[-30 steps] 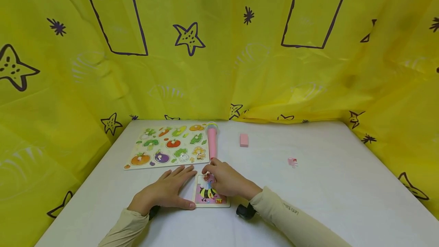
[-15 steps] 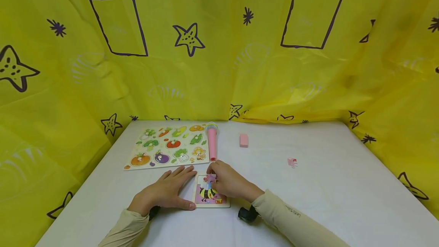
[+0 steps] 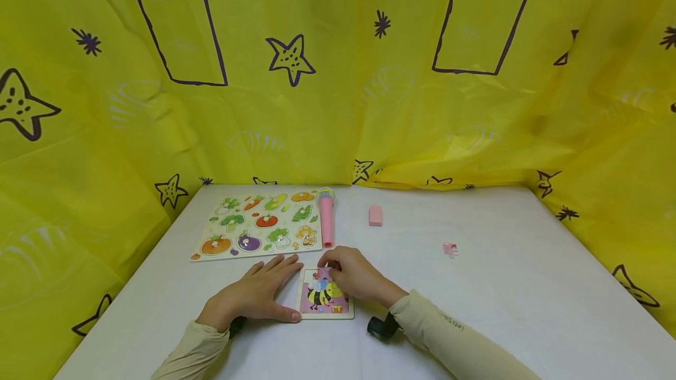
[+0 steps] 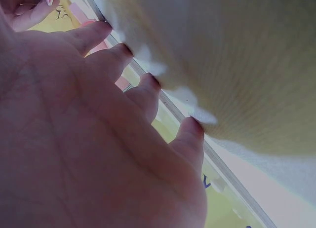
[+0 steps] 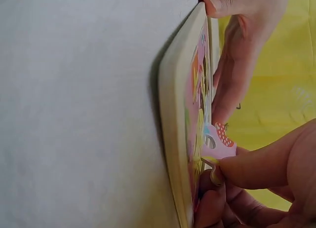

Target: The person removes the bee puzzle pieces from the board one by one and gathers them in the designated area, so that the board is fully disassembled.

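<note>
A small bee jigsaw puzzle board [image 3: 327, 316] with a pale frame lies near the front of the table. My left hand [image 3: 259, 295] lies spread at its left, the thumb on the lower left corner. In the left wrist view its fingertips [image 4: 191, 127] meet the white tabletop. Over the upper part of the puzzle, my right hand [image 3: 355, 274] pinches a pink puzzle piece [image 5: 222, 144] with a red, white-dotted patch between thumb and fingers. The right wrist view has this piece tilted up from the board, its lower edge at the picture. The right fingers hide the board's upper right.
Behind the hands lies a vegetable peg puzzle [image 3: 264, 221], with a pink toy microphone [image 3: 327, 219] along its right side. Farther right are a pink block [image 3: 375, 216] and a loose pink puzzle piece [image 3: 450, 250]. A yellow curtain [image 3: 338, 104] surrounds the table.
My right hand has drawn back slightly to the right, its fingers curling closer, and more of the bee's yellow head shows. The pink piece shows more of its face. My left hand stays put.
</note>
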Tool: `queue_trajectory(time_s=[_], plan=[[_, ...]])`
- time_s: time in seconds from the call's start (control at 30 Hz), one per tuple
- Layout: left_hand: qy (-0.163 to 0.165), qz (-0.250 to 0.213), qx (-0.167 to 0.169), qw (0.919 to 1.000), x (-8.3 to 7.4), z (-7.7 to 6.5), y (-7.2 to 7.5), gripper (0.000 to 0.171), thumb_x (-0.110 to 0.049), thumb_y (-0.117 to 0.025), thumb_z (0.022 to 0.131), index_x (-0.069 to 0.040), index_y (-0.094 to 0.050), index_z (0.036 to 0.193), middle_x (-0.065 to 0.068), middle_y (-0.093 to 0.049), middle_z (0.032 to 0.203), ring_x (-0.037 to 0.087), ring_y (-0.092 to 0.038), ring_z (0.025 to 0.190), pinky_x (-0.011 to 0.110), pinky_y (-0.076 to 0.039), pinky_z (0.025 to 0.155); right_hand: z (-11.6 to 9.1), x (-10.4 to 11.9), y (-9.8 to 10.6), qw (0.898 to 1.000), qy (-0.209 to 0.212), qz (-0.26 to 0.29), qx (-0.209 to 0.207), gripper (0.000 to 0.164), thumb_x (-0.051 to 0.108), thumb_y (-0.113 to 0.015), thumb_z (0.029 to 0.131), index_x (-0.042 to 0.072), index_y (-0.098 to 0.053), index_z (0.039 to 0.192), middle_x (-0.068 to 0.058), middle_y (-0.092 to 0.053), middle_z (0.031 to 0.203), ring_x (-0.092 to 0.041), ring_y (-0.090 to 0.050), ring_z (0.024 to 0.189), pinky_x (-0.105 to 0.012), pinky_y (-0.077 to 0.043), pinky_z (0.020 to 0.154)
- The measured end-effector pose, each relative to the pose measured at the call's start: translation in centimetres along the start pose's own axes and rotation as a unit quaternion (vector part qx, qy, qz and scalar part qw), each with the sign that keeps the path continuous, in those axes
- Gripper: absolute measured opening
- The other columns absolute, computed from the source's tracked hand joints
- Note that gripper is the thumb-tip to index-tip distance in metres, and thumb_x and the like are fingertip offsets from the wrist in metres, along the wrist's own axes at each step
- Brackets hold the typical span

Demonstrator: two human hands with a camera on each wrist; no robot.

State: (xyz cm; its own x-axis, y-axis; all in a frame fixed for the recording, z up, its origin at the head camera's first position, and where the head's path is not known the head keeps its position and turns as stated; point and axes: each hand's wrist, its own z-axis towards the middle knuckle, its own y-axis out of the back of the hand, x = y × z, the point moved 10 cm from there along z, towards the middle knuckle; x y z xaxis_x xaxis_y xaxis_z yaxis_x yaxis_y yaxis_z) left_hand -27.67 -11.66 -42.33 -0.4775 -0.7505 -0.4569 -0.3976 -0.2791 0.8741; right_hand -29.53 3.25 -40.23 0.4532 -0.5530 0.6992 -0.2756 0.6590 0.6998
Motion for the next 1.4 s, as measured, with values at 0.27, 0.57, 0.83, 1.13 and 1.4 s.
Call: queue_trajectory(time_s=[0.27,0.57,0.83,1.13,1.4], plan=[[0.001,-0.002,0.000,1.0000,-0.03,-0.06,-0.02,0.105,-0.058,-0.087,0.085,-0.008,-0.041,0.164,0.013,-0.029,0.174,0.042,-0.018,0.161,0.072,-0.010,0.124,-0.01,-0.65,0.16,0.999,-0.019,0.025,-0.013,0.017,-0.010,-0.065,0.098,0.001,-0.075,0.107,0.000,-0.064,0.090,-0.017,-0.056,0.084,-0.030,-0.050,0.075],[-0.001,-0.001,-0.001,1.0000,-0.06,-0.01,-0.02,0.105,-0.058,-0.086,0.085,-0.008,-0.041,0.164,0.013,-0.029,0.174,0.043,-0.018,0.161,0.072,-0.010,0.124,0.12,-0.37,0.03,1.000,-0.018,0.018,0.000,0.018,-0.012,-0.065,0.097,0.001,-0.074,0.104,-0.001,-0.064,0.089,-0.018,-0.056,0.082,-0.029,-0.051,0.074],[-0.002,0.001,-0.003,1.0000,-0.13,0.00,0.11,0.105,-0.059,-0.086,0.085,-0.007,-0.041,0.164,0.014,-0.030,0.174,0.043,-0.018,0.160,0.072,-0.010,0.124,0.27,0.10,-0.35,1.000,-0.001,-0.005,0.021,0.022,-0.010,-0.070,0.090,0.002,-0.071,0.108,-0.001,-0.061,0.091,-0.018,-0.055,0.084,-0.029,-0.051,0.075],[0.000,0.002,-0.002,1.0000,-0.03,0.02,0.17,0.105,-0.059,-0.086,0.085,-0.007,-0.040,0.164,0.014,-0.029,0.174,0.043,-0.018,0.161,0.072,-0.010,0.124,0.40,0.10,-0.63,0.999,0.007,-0.019,0.029,0.022,-0.007,-0.071,0.092,0.001,-0.070,0.113,-0.002,-0.063,0.095,-0.018,-0.055,0.086,-0.030,-0.052,0.078],[0.006,-0.002,0.002,1.0000,0.06,-0.02,-0.03,0.105,-0.058,-0.086,0.085,-0.009,-0.041,0.164,0.013,-0.029,0.174,0.043,-0.017,0.161,0.071,-0.009,0.125,0.21,-0.17,-0.27,1.000,-0.008,0.012,0.009,0.019,-0.006,-0.066,0.099,0.000,-0.075,0.115,0.000,-0.064,0.094,-0.017,-0.056,0.085,-0.028,-0.051,0.075]])
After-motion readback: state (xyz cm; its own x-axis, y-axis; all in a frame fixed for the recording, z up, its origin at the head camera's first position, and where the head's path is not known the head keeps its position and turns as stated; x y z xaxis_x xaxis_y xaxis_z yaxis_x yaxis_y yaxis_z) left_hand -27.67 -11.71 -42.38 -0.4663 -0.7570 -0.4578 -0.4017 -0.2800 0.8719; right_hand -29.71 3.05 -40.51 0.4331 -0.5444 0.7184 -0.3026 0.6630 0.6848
